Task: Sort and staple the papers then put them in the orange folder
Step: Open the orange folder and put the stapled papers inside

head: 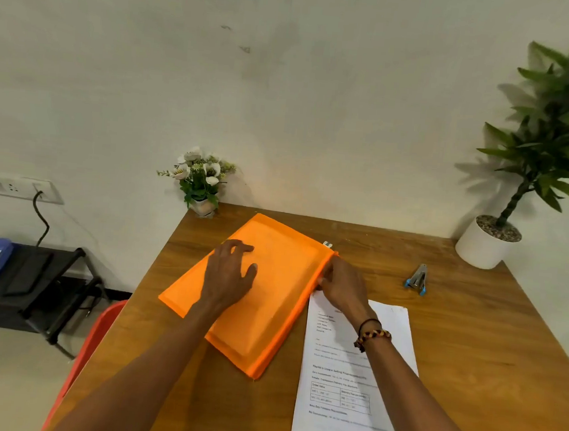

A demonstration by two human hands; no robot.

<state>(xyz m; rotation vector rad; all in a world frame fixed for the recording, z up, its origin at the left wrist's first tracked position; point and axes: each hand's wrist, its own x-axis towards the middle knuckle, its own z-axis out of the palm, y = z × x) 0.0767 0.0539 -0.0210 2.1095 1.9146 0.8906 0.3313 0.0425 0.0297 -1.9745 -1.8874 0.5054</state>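
The wooden table carries the orange folder, lying slantwise at its middle. The papers lie just right of the folder, under the right forearm. The left hand rests flat on the folder, fingers relaxed. The right hand pinches the folder's right edge. The stapler lies apart, further right.
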